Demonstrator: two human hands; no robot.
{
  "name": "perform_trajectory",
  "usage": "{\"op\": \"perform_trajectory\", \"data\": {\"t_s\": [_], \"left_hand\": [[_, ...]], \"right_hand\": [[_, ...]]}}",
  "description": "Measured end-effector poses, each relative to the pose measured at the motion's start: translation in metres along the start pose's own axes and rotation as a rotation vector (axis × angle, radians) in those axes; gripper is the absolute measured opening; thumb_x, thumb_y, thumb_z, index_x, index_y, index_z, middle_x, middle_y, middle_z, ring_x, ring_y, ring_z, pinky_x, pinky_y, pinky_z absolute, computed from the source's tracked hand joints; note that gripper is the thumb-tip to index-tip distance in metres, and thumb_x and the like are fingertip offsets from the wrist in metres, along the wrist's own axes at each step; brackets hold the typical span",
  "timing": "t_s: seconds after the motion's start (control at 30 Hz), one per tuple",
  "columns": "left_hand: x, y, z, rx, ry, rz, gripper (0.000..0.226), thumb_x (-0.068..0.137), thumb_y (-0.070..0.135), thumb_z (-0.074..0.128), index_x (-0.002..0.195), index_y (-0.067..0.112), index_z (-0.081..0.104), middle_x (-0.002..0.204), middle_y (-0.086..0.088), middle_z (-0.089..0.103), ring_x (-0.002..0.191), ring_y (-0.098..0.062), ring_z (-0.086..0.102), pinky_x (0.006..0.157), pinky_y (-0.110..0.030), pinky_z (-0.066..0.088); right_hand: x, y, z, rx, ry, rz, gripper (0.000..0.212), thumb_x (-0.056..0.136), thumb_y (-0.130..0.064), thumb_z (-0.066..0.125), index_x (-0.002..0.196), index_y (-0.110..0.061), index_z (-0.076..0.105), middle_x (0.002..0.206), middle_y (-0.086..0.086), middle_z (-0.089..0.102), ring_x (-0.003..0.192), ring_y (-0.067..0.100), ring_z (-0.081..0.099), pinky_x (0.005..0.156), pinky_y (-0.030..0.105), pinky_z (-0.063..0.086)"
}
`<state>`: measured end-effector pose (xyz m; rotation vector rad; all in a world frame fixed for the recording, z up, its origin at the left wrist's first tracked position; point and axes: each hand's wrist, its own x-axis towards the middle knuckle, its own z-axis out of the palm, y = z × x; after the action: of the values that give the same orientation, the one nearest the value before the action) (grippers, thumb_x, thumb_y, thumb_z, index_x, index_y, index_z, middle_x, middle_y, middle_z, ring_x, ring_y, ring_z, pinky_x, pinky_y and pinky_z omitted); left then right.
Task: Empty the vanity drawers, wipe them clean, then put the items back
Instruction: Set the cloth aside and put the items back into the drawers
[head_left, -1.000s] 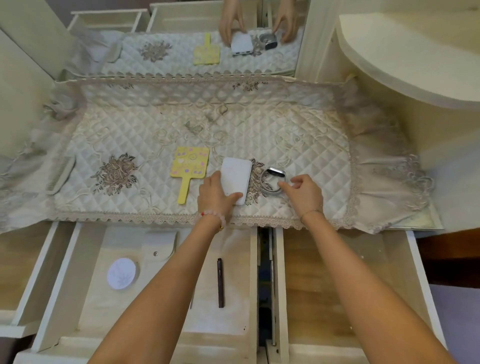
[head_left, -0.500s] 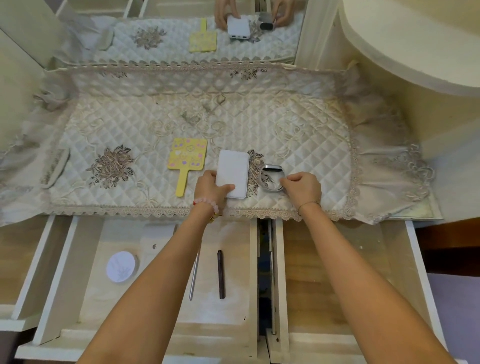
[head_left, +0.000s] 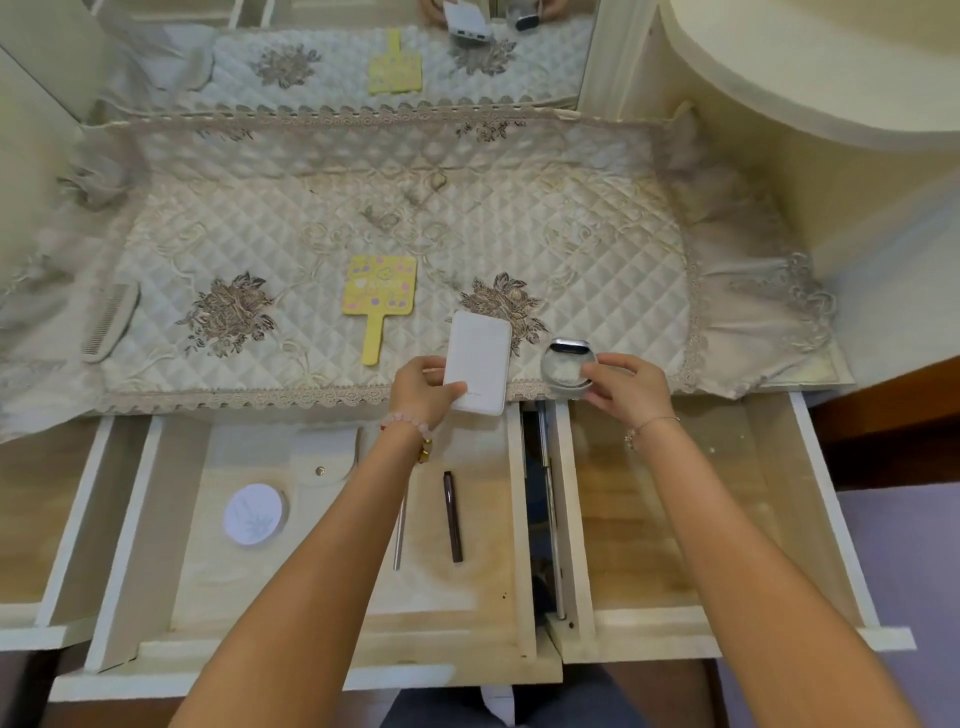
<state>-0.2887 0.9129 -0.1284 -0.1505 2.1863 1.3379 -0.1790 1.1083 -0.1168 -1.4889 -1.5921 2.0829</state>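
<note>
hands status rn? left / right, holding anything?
left hand: grips the white power bank.
right hand: pinches the small round silver case.

On the cloth (head_left: 571, 249) we see the comb (head_left: 110, 322) left of the mirror (head_left: 379, 291); the pen (head_left: 452, 517) (perhaps eyeliner) lies in the middle drawer (head_left: 291, 587).

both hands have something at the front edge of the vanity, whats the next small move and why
Probably lower each item into the drawer beneath it. The left hand grips the white power bank, which overhangs the lace edge above the middle drawer; the right hand pinches the round silvery case at the edge above the right drawer.
</note>
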Motion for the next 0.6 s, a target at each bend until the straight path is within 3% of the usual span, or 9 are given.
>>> {"op": "perform_trajectory", "data": {"t_s": [0.2, 0.5, 0.6], "left_hand": [[-0.041, -0.033, 0.003, -0.057, -0.111, 0.014, 0.028, 0.078, -0.005, 0.067, 0.100, 0.008, 0.054, 0.103, -0.015, 0.062, 0.097, -0.027, 0.059, 0.083, -0.038, 0.050], [-0.086, -0.056, 0.033, -0.173, -0.315, -0.152, 0.032, 0.081, -0.006, 0.064, 0.110, 0.003, 0.053, 0.105, -0.013, 0.062, 0.097, -0.028, 0.061, 0.067, -0.029, 0.053], [-0.098, -0.054, 0.053, -0.207, -0.344, -0.196, 0.028, 0.080, -0.007, 0.065, 0.102, 0.007, 0.054, 0.105, -0.015, 0.064, 0.098, -0.030, 0.062, 0.069, -0.033, 0.055]], "right_hand": [[-0.043, 0.025, -0.028, 0.031, 0.060, -0.047, 0.022, 0.080, -0.003, 0.068, 0.102, -0.005, 0.064, 0.088, 0.008, 0.064, 0.079, 0.013, 0.062, 0.068, 0.024, 0.057], [-0.082, 0.067, -0.086, 0.092, 0.211, -0.047, 0.028, 0.083, -0.007, 0.066, 0.110, -0.007, 0.062, 0.086, 0.006, 0.064, 0.078, 0.012, 0.062, 0.067, 0.018, 0.056], [-0.076, 0.071, -0.110, 0.112, 0.233, -0.020, 0.030, 0.082, -0.008, 0.068, 0.111, -0.007, 0.063, 0.089, 0.007, 0.065, 0.082, 0.014, 0.064, 0.068, 0.021, 0.057]]}}
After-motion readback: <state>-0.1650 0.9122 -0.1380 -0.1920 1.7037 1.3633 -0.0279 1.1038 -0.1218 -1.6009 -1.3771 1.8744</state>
